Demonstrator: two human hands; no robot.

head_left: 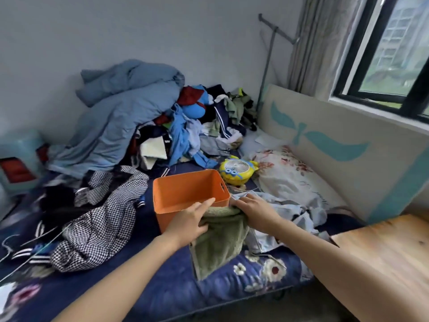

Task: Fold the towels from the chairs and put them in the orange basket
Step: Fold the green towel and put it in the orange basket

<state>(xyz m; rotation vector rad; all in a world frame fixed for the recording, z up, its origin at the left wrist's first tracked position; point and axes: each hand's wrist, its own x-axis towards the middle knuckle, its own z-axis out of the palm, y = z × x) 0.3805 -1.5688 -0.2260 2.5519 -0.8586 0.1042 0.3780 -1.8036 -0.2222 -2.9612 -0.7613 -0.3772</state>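
**Towel at the basket's edge: fold might open**

At 9 o'clock from the orange basket (185, 189) a checked garment (97, 217) lay in a heap on the bed (162, 287). The left hand (188, 219) held the left end of the green towel (220, 242), with its forefinger stretched toward the basket's near rim. The towel was at 5 o'clock from the basket, just outside the near wall, and its lower part hung loose over the bed. The right hand (253, 210) gripped the right end of the fold, fingers curled around it. A yellow fan (236, 170) stood at 1 o'clock.

I judged two dangers. The hanging part could catch on the near wall and pull the fold open. Also the basket looked light and stood on soft bedding, so a push on its rim could tip it or slide it away.
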